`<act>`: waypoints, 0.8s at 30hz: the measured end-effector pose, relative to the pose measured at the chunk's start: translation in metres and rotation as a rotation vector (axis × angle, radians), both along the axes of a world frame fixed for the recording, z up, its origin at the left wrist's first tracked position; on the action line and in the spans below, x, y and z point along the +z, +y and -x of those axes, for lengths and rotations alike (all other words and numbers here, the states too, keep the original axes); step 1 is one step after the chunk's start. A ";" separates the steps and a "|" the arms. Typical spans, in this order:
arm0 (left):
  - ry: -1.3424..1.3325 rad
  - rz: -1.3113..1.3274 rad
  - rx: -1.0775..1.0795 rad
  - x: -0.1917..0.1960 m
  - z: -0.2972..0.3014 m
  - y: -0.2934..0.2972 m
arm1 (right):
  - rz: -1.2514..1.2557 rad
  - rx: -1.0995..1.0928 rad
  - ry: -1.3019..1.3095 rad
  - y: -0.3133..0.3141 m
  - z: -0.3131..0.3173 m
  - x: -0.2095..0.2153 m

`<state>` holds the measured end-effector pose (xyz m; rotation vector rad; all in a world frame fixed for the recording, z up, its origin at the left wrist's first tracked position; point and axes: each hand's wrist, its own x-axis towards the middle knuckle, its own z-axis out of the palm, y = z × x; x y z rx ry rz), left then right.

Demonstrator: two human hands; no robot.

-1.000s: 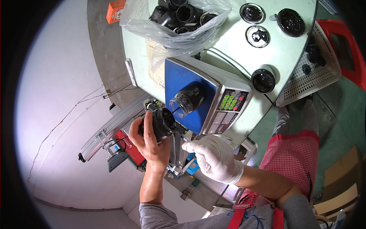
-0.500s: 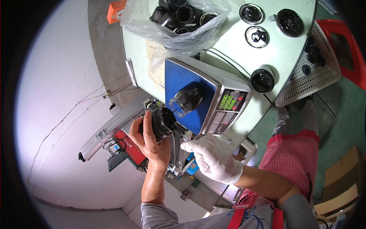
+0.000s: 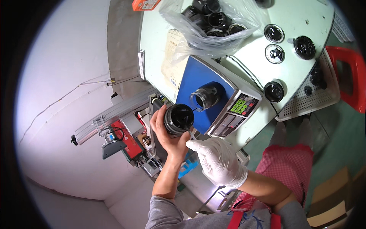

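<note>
My bare left hand [image 3: 164, 131] is wrapped round a glass jar [image 3: 171, 126] of glossy black paste, its open mouth facing up toward me. My right hand [image 3: 219, 158], in a white glove, pinches a thin pale stick [image 3: 192, 136] close beside this jar; the stick's far end is hard to make out. Just beyond, a clear jar [image 3: 207, 96] with dark contents lies tilted on the blue platform of a weighing scale [image 3: 187, 78]. A fine dark strand shows between the two jars' mouths.
A clear plastic bag [image 3: 244, 38] of black-stained jars stands at the back. On the right of the table [image 3: 244, 139] are an open jar of black paste [image 3: 273, 91] and several blackened lids [image 3: 274, 33]. A white basket [image 3: 295, 107] and red stool [image 3: 352, 91] stand beyond. Machinery [image 3: 131, 139] is at left.
My view has shifted, so the table sits farther right. The held jar has turned mouth-up, and the gloved hand is now closer to it, with the pale stick showing.
</note>
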<state>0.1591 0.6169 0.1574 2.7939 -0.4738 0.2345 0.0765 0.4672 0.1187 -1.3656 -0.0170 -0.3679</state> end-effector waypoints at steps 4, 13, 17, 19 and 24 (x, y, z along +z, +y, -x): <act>0.039 0.197 0.130 -0.012 0.010 0.005 | 0.040 0.031 0.012 0.005 -0.006 0.016; 0.271 0.693 0.355 -0.013 0.017 0.014 | 0.113 0.091 0.019 0.020 -0.018 0.047; 0.328 0.799 0.357 -0.005 0.016 0.005 | 0.168 0.083 -0.010 0.023 -0.024 0.057; 0.334 0.872 0.378 -0.003 0.018 0.003 | 0.199 0.116 -0.026 0.021 -0.027 0.064; 0.321 0.807 0.264 0.001 0.024 -0.006 | 0.274 0.189 -0.056 0.004 -0.019 0.087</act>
